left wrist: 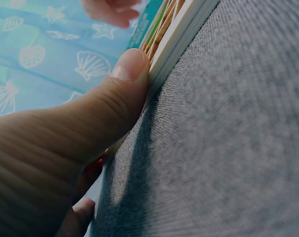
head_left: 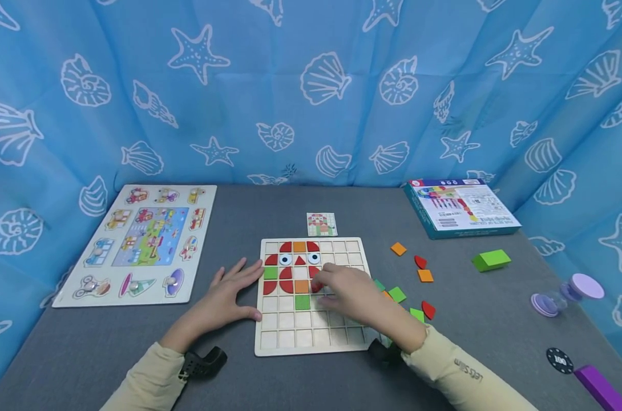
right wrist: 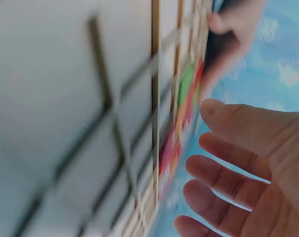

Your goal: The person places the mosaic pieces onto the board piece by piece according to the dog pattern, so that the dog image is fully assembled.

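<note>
A wooden grid board lies on the grey table, its upper left cells filled with coloured tiles. Two eye tiles, red curved tiles and orange squares form a face-like pattern, with a green square below. My left hand rests at the board's left edge, fingers extended; its thumb touches the rim in the left wrist view. Over the middle of the board hovers my right hand, fingertips close above a red tile. In the right wrist view its fingers are loosely bent, with nothing between them.
Behind the board lies a small pattern card. Loose red, orange and green tiles are scattered to the right. Farther right are a box, a green block, a purple-ended timer and a black disc. A picture puzzle lies left.
</note>
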A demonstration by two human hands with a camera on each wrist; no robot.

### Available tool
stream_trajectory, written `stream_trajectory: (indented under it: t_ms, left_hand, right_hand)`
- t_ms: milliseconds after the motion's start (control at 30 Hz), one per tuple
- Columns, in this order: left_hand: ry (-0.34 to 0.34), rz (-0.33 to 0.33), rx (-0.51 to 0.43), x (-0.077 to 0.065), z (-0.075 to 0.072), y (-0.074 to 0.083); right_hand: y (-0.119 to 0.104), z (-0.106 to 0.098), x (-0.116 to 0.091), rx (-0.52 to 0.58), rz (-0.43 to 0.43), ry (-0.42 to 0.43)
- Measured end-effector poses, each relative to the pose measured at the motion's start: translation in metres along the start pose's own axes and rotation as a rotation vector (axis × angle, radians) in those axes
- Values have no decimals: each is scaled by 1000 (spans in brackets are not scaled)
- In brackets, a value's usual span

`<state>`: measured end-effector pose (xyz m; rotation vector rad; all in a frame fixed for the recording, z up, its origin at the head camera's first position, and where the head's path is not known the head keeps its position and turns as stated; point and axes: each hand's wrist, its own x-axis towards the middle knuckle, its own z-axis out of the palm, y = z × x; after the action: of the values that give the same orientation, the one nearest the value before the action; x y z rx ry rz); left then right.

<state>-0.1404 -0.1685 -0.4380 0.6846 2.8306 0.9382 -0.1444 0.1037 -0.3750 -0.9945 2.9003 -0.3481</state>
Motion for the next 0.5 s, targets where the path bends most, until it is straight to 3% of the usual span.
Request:
stream_trajectory:
  t_ms: [233, 500]
  left_hand:
    - [5, 3, 0, 1, 0, 0]
    - [5, 4, 5, 0, 1, -1]
  right_hand:
    - [51, -17, -37, 8, 145, 28]
    - [92, -15, -73, 61, 186, 2]
